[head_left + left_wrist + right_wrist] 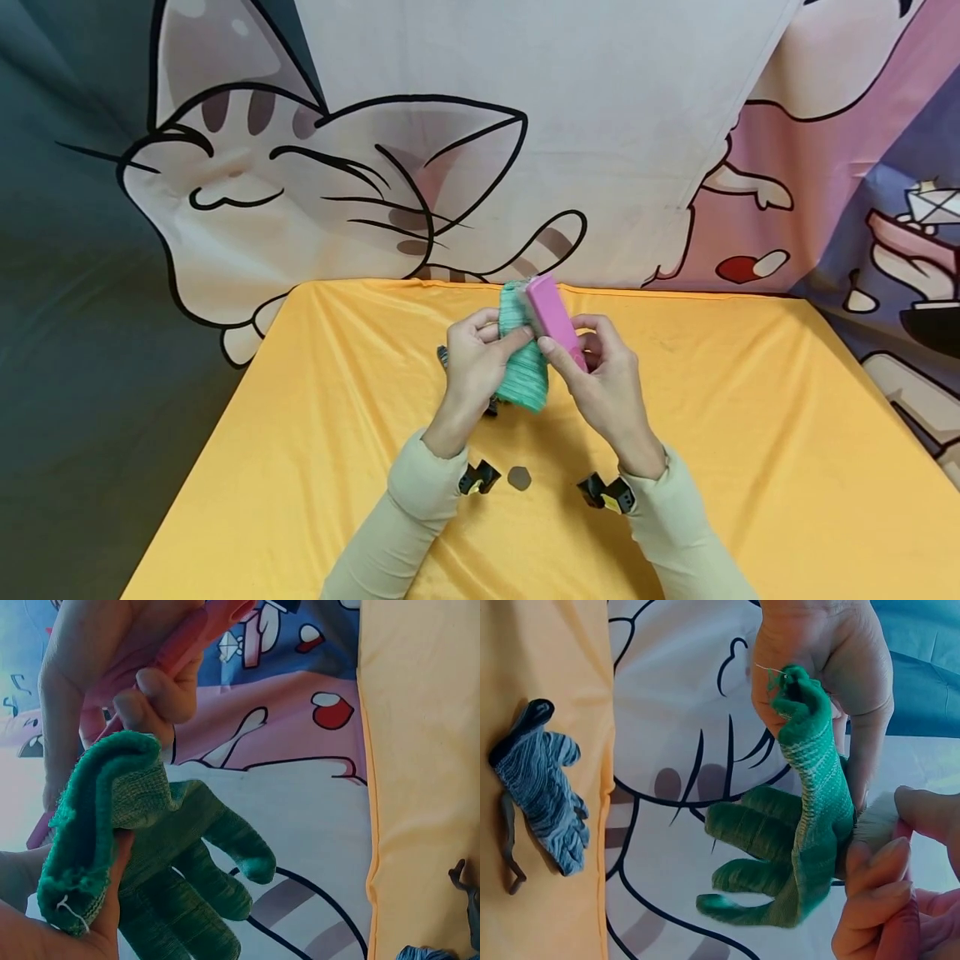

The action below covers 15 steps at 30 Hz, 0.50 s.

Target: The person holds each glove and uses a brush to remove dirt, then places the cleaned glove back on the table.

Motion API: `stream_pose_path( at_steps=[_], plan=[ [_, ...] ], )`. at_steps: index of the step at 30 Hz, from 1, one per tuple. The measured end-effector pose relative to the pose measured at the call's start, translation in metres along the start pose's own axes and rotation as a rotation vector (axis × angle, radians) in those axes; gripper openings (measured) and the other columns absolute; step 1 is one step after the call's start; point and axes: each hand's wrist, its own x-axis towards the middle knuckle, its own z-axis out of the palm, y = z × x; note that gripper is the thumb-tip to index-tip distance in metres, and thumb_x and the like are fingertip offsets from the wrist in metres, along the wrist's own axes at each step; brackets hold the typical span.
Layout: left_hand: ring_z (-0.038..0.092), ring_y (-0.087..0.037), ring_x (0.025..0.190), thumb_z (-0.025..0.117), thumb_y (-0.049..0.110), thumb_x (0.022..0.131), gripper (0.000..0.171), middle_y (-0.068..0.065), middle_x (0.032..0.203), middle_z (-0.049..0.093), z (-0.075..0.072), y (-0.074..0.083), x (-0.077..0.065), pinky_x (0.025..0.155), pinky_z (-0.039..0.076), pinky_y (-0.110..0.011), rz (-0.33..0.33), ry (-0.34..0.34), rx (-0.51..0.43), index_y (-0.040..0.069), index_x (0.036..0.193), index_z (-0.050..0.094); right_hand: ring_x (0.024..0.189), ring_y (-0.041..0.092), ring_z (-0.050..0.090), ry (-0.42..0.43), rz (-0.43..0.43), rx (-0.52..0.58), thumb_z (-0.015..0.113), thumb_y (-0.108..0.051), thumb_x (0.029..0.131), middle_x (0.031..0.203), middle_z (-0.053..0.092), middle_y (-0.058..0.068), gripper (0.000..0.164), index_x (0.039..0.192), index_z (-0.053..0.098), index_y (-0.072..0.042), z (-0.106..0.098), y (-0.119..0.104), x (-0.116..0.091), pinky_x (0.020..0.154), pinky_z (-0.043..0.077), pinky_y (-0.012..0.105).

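A green knitted glove (pixel 525 382) hangs above the table, gripped near its cuff by my left hand (pixel 471 362). Its fingers (pixel 180 900) dangle in the left wrist view, and a loose white thread sticks out of the cuff. My right hand (pixel 611 385) holds a pink brush (pixel 557 318) between thumb and fingers. White bristles (pixel 877 821) meet the side of the glove in the right wrist view. Below lies a grey-and-black striped glove (pixel 544 795), mostly hidden behind my left hand in the head view.
A thin dark bent piece (pixel 510 847) lies beside the grey glove. Nearer me, a small brown disc (pixel 519 477) sits on the yellow tablecloth (pixel 750 467). Behind the table's far edge hangs a cartoon-cat backdrop (pixel 600 125). Each wrist carries a small black camera (pixel 480 477).
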Motion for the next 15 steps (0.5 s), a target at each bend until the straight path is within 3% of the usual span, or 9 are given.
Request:
stream_pose_path(
  at_steps=[8,15],
  plan=[
    [0.068,-0.028,0.069,0.071,0.005,0.078,0.020,-0.018,0.084,0.069,-0.011,-0.004,0.005,0.063,0.055,-0.040,0.079,0.081,-0.062,-0.001,0.096,0.065,0.053,0.020,0.049,-0.037,0.026,-0.043,0.069,-0.026,0.082,0.072,0.061,0.007,0.035,0.108,0.054,-0.009,0.006,0.025,0.003,0.044,0.038,0.024],
    [0.068,-0.028,0.069,0.070,0.004,0.078,0.021,-0.018,0.084,0.069,-0.017,-0.001,0.009,0.063,0.055,-0.041,0.096,0.137,-0.092,-0.001,0.097,0.064,0.054,0.018,0.049,-0.046,0.015,-0.065,0.068,-0.040,0.080,0.071,0.060,0.005,0.039,0.105,0.054,-0.013,0.007,0.035,0.003,0.045,0.040,0.026]
  ],
)
